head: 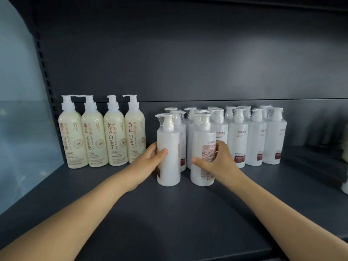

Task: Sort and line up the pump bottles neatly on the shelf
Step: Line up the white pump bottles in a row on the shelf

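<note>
Several cream-coloured pump bottles [102, 136] with brown lettering stand in a row at the left of the dark shelf [169, 223]. To their right stands a cluster of several white pump bottles [254, 138] with wrapped pumps. My left hand [150, 159] grips one white bottle [168, 166] standing in front of the cluster, its label turned away. My right hand [218, 161] grips a second white bottle [202, 147] beside it, its printed back label facing me. Both bottles stand upright on the shelf.
The shelf's dark back panel [188, 63] rises behind the bottles. A slotted upright [47, 76] and a pale wall lie at the left. A blurred object [345, 185] sits at the far right edge.
</note>
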Demonstrator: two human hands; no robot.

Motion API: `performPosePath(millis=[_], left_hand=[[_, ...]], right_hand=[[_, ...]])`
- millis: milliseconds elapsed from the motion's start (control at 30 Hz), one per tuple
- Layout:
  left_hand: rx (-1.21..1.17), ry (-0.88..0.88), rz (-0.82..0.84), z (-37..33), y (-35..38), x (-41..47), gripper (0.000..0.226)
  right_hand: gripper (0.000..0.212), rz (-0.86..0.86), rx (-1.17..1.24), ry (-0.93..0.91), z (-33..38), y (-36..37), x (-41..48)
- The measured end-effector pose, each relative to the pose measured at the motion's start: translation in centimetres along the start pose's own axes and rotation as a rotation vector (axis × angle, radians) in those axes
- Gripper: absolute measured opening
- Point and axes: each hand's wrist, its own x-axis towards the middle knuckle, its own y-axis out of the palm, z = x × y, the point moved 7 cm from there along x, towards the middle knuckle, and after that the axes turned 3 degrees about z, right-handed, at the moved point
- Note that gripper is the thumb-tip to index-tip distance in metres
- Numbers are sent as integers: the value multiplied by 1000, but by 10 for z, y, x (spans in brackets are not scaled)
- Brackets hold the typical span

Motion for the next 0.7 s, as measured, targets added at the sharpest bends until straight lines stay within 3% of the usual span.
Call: performPosePath(millis=[100, 267, 333, 433, 533, 633, 700], left_hand=[[-15, -25, 25, 3, -5, 2, 43], [151, 0, -96, 0, -8, 4, 42], [261, 29, -187, -3, -3, 3, 51], [386, 51, -297, -4, 4, 3, 68], [434, 7, -204, -4, 8, 6, 63], [218, -60, -19, -2, 7, 0, 28], [133, -72, 60, 1, 4, -4, 20]], right_hand=[[61, 22, 47, 27, -3, -6, -2], [44, 151, 129, 50, -6, -8, -1], [27, 250, 145, 7, 1, -7, -2], [19, 298, 114, -34, 6, -5, -4], [35, 210, 97, -16, 1, -5, -2], [64, 112, 50, 20, -4, -5, 0], [62, 80, 37, 15, -4, -7, 1]])
